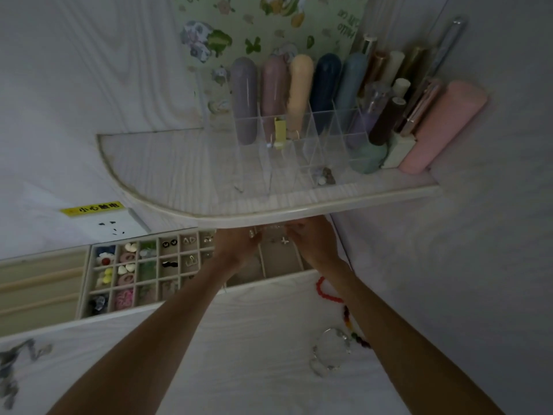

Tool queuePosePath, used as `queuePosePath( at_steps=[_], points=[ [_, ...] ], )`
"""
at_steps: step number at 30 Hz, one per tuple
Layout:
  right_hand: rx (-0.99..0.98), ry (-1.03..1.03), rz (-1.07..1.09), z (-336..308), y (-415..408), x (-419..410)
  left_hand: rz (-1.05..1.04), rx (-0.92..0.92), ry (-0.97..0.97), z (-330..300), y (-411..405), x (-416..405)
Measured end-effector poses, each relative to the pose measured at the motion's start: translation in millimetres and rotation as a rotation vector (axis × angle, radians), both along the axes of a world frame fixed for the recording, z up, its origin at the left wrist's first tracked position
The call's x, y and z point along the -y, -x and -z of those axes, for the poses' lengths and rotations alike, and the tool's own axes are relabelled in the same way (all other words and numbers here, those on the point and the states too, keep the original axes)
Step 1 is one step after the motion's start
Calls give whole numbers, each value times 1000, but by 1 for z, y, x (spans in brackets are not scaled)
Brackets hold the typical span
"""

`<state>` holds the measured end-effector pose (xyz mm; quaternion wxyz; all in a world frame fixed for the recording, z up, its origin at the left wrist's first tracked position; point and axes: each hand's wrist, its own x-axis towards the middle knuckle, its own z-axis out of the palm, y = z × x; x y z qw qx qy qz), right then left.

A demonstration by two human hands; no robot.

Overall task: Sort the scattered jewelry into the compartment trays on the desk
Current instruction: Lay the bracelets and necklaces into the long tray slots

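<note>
Both hands held a thin chain stretched between them, under the shelf edge, over the right-hand tray.

Left hand [239, 242] fingertips were pinched narrow on one end of the chain [273, 229], right hand [311, 238] fingers curled on the other end; a small pale charm [284, 241] hung from it between the hands. Below them sat the tray with long compartments [287, 269]; whether the chain touched it, could not tell. Left of that was the small-grid tray [131, 275], already holding earrings and small colored pieces. On the desk [254, 339] by the right forearm lay a red bead bracelet [324, 292], a dark multicolor bead strand [354, 332] and a clear crystal bracelet [330, 350], all outside the trays. Above, the shelf [299, 208] carried a clear organizer [287, 139] with pastel tubes.
</note>
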<state>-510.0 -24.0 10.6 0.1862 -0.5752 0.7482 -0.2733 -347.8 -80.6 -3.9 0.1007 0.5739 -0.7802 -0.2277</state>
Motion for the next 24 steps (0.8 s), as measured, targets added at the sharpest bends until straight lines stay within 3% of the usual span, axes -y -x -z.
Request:
queuePosePath(
  at_steps=[9, 13, 19, 24],
  points=[
    [-75, 13, -59, -1, 2, 9, 354, 94, 242, -7, -12, -13],
    [-301, 130, -175, 3, 1, 1, 515, 263, 300, -11, -11, -17],
    [-448, -156, -332, -1, 3, 2, 563, 352, 313, -9, -11, -14],
    [-390, -100, -326, -2, 3, 7, 583, 355, 337, -11, -13, -16]
  ],
)
